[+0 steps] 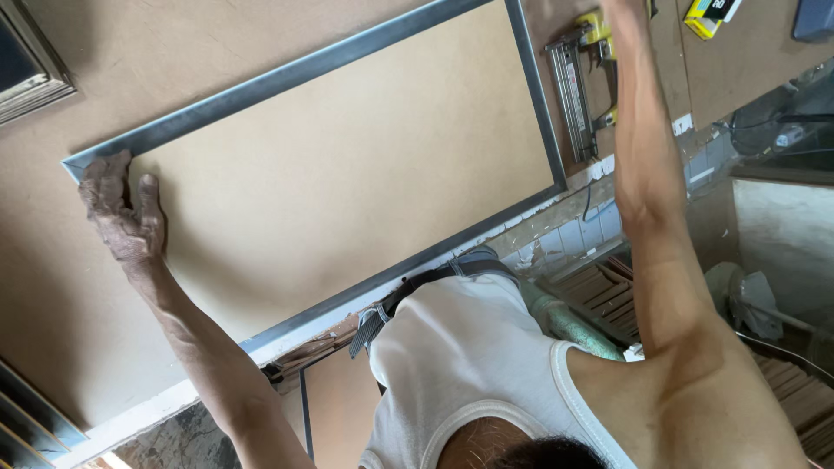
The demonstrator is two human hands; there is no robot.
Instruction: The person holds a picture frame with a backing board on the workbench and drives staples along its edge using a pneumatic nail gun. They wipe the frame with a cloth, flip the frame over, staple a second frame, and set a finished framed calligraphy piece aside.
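Observation:
A large picture frame (287, 80) with a dark grey metal-look moulding lies face down on the brown workbench (52, 313), its tan backing board (347, 174) upward. My left hand (120, 208) lies flat on the frame's left corner, fingers spread over moulding and board. My right arm stretches up past the frame's right side. My right hand (624, 10) is mostly cut off by the top edge, just beside the yellow head of a nail gun (577, 87) that lies on the bench. Its fingers are hidden.
A yellow and black box (711, 14) lies on the bench at the top right. Another frame's corner (26, 65) shows at the upper left, and stacked mouldings (26, 417) at the lower left. Below the bench edge are wood offcuts (608, 295) and clutter.

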